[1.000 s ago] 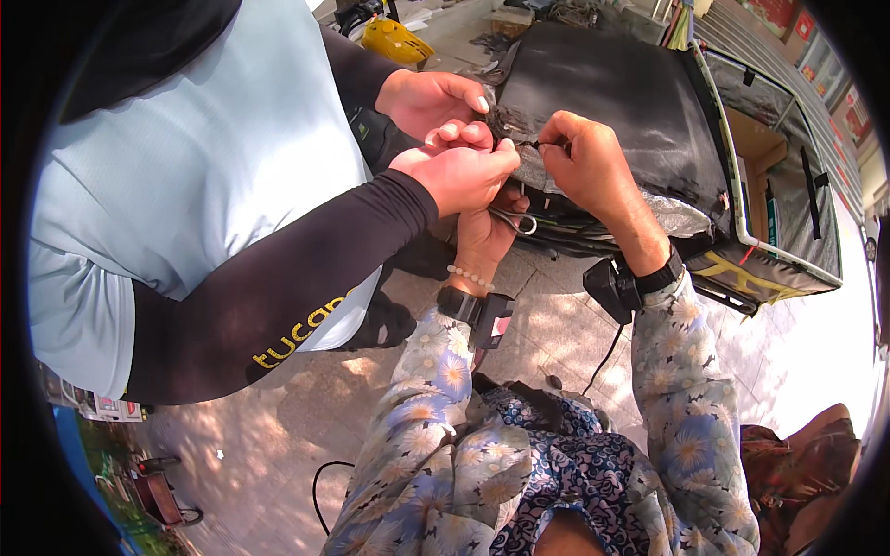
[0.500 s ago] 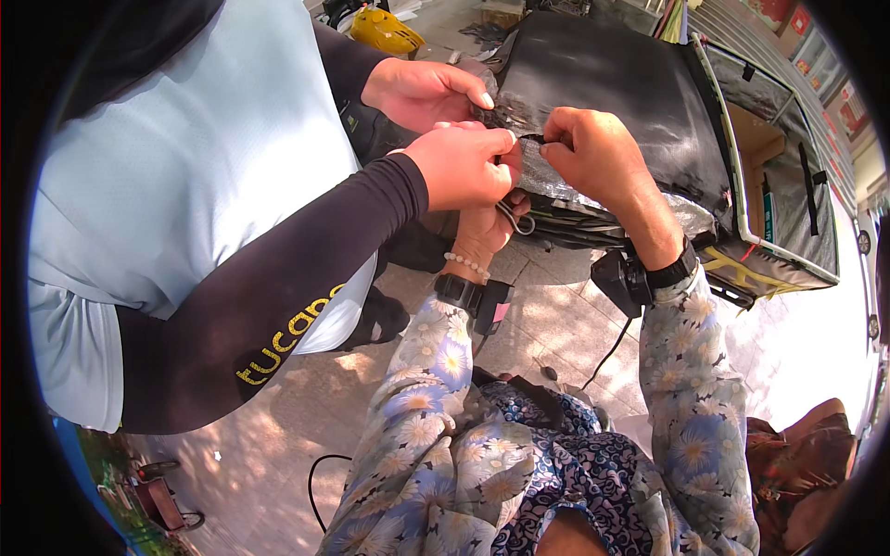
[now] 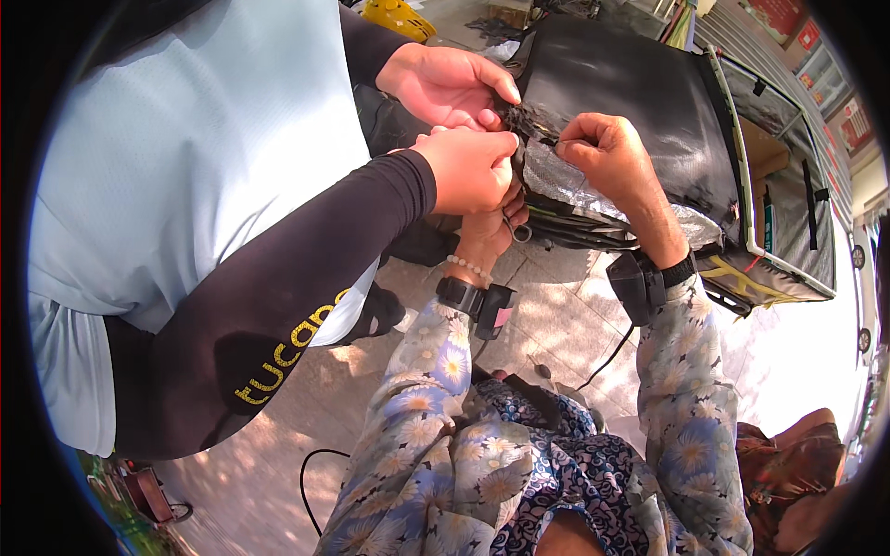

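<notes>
Viewed from beside the wearer, whose clock applies. Right hand [image 3: 607,156]: two o'clock; fingers narrow, pinching a dark strip [image 3: 548,142] by a frayed edge [image 3: 528,119]. Dark strip: one o'clock from the left hand [image 3: 484,232]. Left hand: near centre, partly hidden by a co-worker's closed near hand [image 3: 468,171]; fingers curled around a looped metal handle [image 3: 522,234]. Co-worker's far hand [image 3: 450,85]: twelve o'clock, palm showing. Black cover [image 3: 630,83]: one to two o'clock, silvery lining [image 3: 579,185] along its near side.

We see sunlit paving [image 3: 553,310] dappled with shade, grey ribbing [image 3: 788,82] and red panels [image 3: 777,18] at upper right, greenery [image 3: 113,500] at lower left.
</notes>
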Motion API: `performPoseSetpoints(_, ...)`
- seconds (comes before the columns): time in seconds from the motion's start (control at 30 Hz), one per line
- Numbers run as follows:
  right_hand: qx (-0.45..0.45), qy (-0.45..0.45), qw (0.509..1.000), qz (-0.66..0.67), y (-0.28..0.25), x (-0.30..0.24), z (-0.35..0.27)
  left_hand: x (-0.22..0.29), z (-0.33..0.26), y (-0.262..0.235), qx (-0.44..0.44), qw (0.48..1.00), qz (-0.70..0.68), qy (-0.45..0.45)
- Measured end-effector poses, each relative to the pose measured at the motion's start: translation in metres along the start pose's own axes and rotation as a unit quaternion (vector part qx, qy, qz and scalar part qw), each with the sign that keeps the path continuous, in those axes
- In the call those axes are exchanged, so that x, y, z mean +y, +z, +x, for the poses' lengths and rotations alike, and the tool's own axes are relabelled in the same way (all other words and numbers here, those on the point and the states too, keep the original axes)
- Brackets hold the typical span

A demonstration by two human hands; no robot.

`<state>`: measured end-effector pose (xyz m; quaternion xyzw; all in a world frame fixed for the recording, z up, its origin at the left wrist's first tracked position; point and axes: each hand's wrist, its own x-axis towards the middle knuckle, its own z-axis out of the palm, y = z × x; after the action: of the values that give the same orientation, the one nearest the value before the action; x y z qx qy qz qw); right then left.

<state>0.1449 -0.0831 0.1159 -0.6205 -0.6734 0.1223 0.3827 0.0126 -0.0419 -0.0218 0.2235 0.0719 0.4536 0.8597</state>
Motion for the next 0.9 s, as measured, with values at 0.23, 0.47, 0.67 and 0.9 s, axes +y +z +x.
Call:
performPoseSetpoints(0.23, -0.006, -0.027, 0.999, 0.033, 0.007, 0.007, -0.011, -0.009, -0.006, -0.015, -0.011, 0.998, -0.063, -0.011)
performPoseSetpoints(0.47, 0.017, -0.129, 0.931, -0.341, 0.025, -0.022, -0.043, -0.013, -0.047, -0.006, -0.021, 0.988, -0.141, -0.056)
performPoseSetpoints(0.67, 0.109, -0.179, 0.910, -0.358, 0.035, -0.017, -0.028, -0.010, -0.073, 0.018, 0.011, 0.986, -0.150, -0.068)
performPoseSetpoints(0.9, 0.042, -0.202, 0.941, -0.268, 0.022, -0.007, -0.004, -0.023, -0.088, -0.054, 0.257, 0.870, 0.420, -0.004)
